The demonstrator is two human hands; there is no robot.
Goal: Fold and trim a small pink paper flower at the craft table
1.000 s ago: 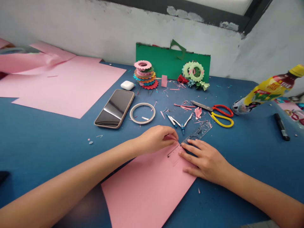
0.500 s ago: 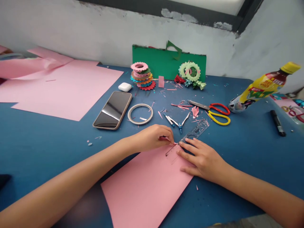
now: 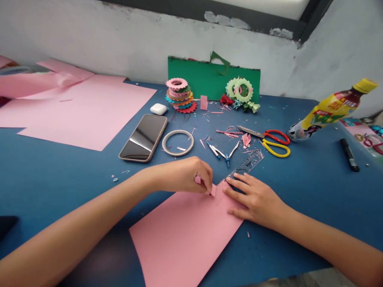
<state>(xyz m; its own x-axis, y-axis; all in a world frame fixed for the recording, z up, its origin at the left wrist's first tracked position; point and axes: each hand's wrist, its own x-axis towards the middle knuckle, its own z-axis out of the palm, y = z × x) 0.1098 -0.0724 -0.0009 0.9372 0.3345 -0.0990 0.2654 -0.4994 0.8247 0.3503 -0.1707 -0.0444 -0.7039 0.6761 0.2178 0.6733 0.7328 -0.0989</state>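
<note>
A sheet of pink paper (image 3: 185,235) lies in front of me on the table. At its upper corner my left hand (image 3: 200,177) is closed in a pinch on a narrow flap of that paper, beside a clear plastic ruler (image 3: 253,159). My right hand (image 3: 254,199) lies flat with its fingers spread, pressing on the ruler's lower part and the paper's right edge. The ruler's lower end is partly covered by my fingers and the lifted flap. Just beyond my hands rests a blue and white compass (image 3: 227,158), its legs apart.
Behind are a phone (image 3: 143,137), a tape roll (image 3: 178,153), scissors (image 3: 273,142), an earbud case (image 3: 158,109) and stacked paper rings (image 3: 181,97). A leaning bottle (image 3: 329,113) and a black marker (image 3: 349,155) are at right. Large pink sheets (image 3: 98,115) cover the left.
My left hand has moved down and slightly left along the ruler, with the paper flap between its fingers. My right hand stays in place on the ruler and paper.
</note>
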